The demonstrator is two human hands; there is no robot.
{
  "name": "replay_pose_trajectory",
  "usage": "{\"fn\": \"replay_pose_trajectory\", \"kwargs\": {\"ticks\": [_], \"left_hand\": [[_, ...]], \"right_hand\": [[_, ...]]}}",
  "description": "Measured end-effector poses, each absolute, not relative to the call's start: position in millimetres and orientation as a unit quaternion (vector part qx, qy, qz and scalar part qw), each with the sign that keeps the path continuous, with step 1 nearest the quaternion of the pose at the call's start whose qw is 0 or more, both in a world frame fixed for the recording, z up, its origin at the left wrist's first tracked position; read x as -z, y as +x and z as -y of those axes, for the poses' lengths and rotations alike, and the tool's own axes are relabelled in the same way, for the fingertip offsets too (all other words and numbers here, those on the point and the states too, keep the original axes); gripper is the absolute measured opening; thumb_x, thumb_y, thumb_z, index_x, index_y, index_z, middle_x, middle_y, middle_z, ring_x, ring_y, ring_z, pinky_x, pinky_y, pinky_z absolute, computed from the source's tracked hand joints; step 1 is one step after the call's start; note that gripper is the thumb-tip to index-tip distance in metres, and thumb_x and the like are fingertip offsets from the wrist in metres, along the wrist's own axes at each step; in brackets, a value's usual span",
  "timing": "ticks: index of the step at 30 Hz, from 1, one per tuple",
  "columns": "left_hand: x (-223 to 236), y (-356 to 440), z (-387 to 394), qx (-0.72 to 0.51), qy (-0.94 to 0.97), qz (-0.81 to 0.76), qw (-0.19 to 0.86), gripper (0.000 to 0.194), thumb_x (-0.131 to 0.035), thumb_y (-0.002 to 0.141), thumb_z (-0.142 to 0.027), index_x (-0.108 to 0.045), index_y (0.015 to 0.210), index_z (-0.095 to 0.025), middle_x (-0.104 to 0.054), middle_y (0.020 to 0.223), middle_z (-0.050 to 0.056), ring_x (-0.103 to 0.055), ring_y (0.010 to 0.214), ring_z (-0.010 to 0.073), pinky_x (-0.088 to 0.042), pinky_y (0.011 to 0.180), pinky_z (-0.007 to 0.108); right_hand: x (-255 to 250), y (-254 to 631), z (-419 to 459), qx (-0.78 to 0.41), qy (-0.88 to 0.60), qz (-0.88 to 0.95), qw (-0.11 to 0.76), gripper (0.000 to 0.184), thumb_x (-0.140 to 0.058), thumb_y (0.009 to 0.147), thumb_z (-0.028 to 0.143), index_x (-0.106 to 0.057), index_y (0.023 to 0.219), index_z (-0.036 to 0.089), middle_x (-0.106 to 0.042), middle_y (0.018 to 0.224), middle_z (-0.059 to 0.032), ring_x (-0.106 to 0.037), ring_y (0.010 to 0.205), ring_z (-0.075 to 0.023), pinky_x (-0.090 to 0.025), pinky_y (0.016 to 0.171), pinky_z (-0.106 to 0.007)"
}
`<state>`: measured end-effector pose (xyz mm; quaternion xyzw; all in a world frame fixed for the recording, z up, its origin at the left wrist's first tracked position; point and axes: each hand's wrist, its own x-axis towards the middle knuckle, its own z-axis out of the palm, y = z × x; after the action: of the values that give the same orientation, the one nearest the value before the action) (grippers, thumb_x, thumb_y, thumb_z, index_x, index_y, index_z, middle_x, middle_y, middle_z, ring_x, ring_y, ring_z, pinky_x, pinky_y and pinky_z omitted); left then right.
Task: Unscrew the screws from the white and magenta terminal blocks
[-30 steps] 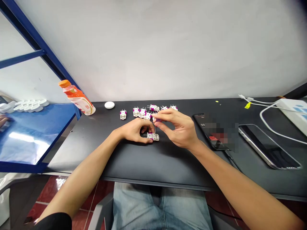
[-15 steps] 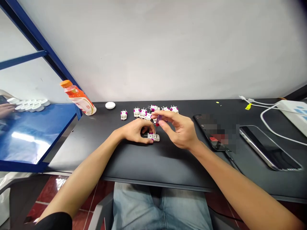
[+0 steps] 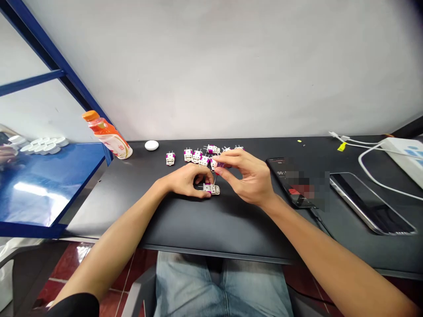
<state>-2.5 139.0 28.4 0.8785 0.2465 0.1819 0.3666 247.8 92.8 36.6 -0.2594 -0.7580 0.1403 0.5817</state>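
Observation:
My left hand (image 3: 190, 180) rests on the black table and pinches a small white and purple part with metal prongs (image 3: 212, 189), which looks like a plug or socket insert, between thumb and forefinger. Above it, my right hand (image 3: 247, 178) grips the purple-red handle of a small screwdriver (image 3: 218, 166). Its thin shaft points down to the part; whether the tip sits on a screw is too small to tell. Behind my hands lie several similar white and purple parts (image 3: 197, 156), some partly covered by my right hand.
At the back left stand an orange-capped bottle (image 3: 112, 140) and a white oval piece (image 3: 151, 145). Two phones (image 3: 372, 202) lie on the right, by a white box with cables (image 3: 405, 154). On the blue table (image 3: 49, 185) are white round pieces (image 3: 46, 145) and another person's hand (image 3: 7, 154).
My right fingers have closed further around the screwdriver handle, shifting slightly. My left hand and the part it holds have stayed in place. The other person's hand at far left has moved a little.

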Motion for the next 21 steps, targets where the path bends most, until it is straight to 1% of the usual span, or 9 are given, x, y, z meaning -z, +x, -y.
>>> {"fn": "replay_pose_trajectory", "kwargs": {"ticks": [4,5,7,9,10,12,15,18,21], "left_hand": [[-28.3,-2.7,-139.1,-0.178,0.876,-0.25,0.372,0.031,-0.094,0.084,-0.037,-0.08,0.106,-0.019,-0.08,0.097,0.003,-0.061,0.077,0.0141,-0.051,0.072,0.028],[-28.3,-2.6,-139.0,-0.179,0.876,-0.252,0.371,0.031,-0.094,0.084,-0.037,-0.08,0.106,-0.019,-0.079,0.096,0.003,-0.061,0.077,0.014,-0.051,0.072,0.028],[-28.3,-2.4,-138.7,-0.18,0.876,-0.254,0.368,0.031,-0.093,0.084,-0.035,-0.08,0.106,-0.019,-0.079,0.096,0.003,-0.06,0.076,0.0138,-0.051,0.072,0.028],[-28.1,-2.3,-138.7,-0.181,0.876,-0.254,0.367,0.032,-0.093,0.084,-0.036,-0.08,0.108,-0.018,-0.078,0.096,0.002,-0.06,0.076,0.0134,-0.051,0.071,0.028],[-28.0,-2.2,-138.7,-0.18,0.876,-0.254,0.367,0.033,-0.093,0.084,-0.036,-0.08,0.108,-0.018,-0.079,0.097,0.003,-0.059,0.076,0.0133,-0.051,0.071,0.028],[-28.0,-2.3,-138.8,-0.178,0.876,-0.252,0.371,0.033,-0.093,0.084,-0.037,-0.08,0.108,-0.019,-0.079,0.098,0.003,-0.059,0.076,0.0133,-0.051,0.071,0.028],[-28.4,-2.4,-138.8,-0.177,0.876,-0.252,0.372,0.031,-0.094,0.084,-0.038,-0.08,0.105,-0.019,-0.079,0.097,0.003,-0.06,0.076,0.0141,-0.052,0.072,0.028],[-29.0,-2.5,-138.3,-0.179,0.875,-0.258,0.367,0.032,-0.094,0.083,-0.037,-0.08,0.107,-0.019,-0.079,0.095,0.003,-0.061,0.076,0.0146,-0.053,0.073,0.029],[-29.3,-2.5,-138.1,-0.179,0.875,-0.259,0.368,0.034,-0.094,0.083,-0.037,-0.08,0.109,-0.019,-0.079,0.096,0.002,-0.061,0.076,0.0144,-0.052,0.073,0.029]], "right_hand": [[-35.8,247.4,-92.3,-0.212,-0.262,0.755,0.562,0.039,-0.07,0.114,0.021,-0.081,0.15,0.031,-0.092,0.129,-0.0065,-0.09,0.106,-0.0219,-0.078,0.1,-0.041],[-36.0,247.2,-92.3,-0.213,-0.26,0.758,0.559,0.038,-0.07,0.114,0.022,-0.082,0.149,0.03,-0.091,0.13,-0.0071,-0.09,0.108,-0.0224,-0.078,0.1,-0.041],[-36.5,247.1,-93.0,-0.179,-0.257,0.764,0.564,0.031,-0.076,0.111,0.024,-0.086,0.139,0.031,-0.091,0.128,-0.0071,-0.089,0.112,-0.024,-0.078,0.098,-0.041],[-36.9,247.2,-93.7,-0.135,-0.258,0.765,0.575,0.024,-0.084,0.107,0.026,-0.09,0.129,0.033,-0.092,0.122,-0.0056,-0.089,0.107,-0.0247,-0.078,0.094,-0.041],[-36.9,247.3,-93.9,-0.126,-0.26,0.763,0.578,0.023,-0.085,0.106,0.026,-0.09,0.127,0.034,-0.092,0.12,-0.0049,-0.089,0.105,-0.0247,-0.078,0.093,-0.042],[-36.6,247.5,-93.6,-0.146,-0.261,0.76,0.576,0.028,-0.081,0.108,0.024,-0.089,0.133,0.035,-0.092,0.121,-0.0046,-0.089,0.103,-0.0241,-0.078,0.094,-0.042],[-35.8,247.7,-93.0,-0.193,-0.255,0.763,0.562,0.037,-0.071,0.113,0.02,-0.084,0.145,0.033,-0.092,0.129,-0.0059,-0.09,0.108,-0.0231,-0.078,0.099,-0.042],[-35.5,247.6,-94.1,-0.148,-0.257,0.769,0.567,0.032,-0.079,0.109,0.024,-0.088,0.138,0.035,-0.092,0.127,-0.0052,-0.09,0.111,-0.0251,-0.077,0.103,-0.044],[-36.0,247.6,-94.5,-0.114,-0.265,0.762,0.579,0.031,-0.085,0.105,0.026,-0.091,0.134,0.036,-0.093,0.122,-0.0042,-0.09,0.105,-0.0254,-0.078,0.098,-0.044]]}}
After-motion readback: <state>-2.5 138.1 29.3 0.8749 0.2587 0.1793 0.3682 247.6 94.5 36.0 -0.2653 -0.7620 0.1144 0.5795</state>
